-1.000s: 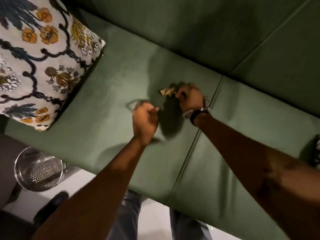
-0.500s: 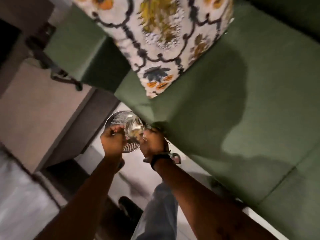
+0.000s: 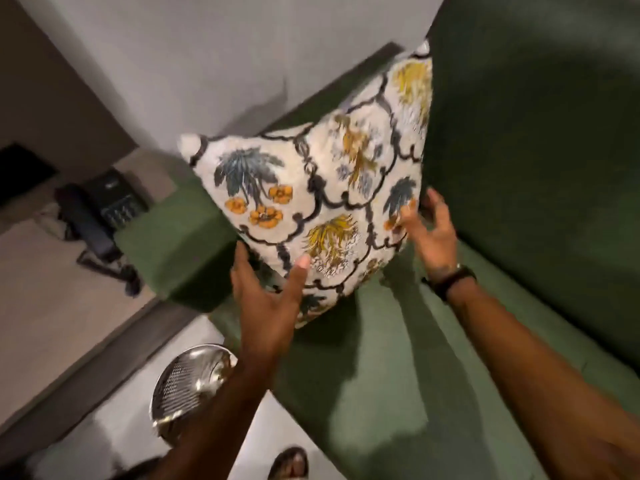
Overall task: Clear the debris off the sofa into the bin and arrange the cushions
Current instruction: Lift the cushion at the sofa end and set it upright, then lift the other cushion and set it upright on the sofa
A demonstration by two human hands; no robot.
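A floral cushion point(image 3: 311, 188), white with blue, yellow and orange flowers, stands on one corner in the left end of the green sofa point(image 3: 367, 382), leaning towards the backrest and the armrest. My left hand point(image 3: 266, 296) grips its lower left edge, thumb on the front. My right hand point(image 3: 429, 230), with a dark watch at the wrist, holds its right edge with the fingers spread. A round metal mesh bin point(image 3: 187, 382) stands on the floor below the sofa's front edge, partly hidden by my left forearm. No debris shows on the seat.
The sofa's armrest point(image 3: 173, 244) is left of the cushion, with a wall behind it. A dark desk telephone point(image 3: 107, 206) with its cord sits on a low surface to the left. My sandalled foot point(image 3: 289, 462) is on the pale floor near the bin.
My hands picked debris from the seat, moved over the bin, then left it and took hold of the floral cushion. The cushion now stands upright in the sofa's corner.
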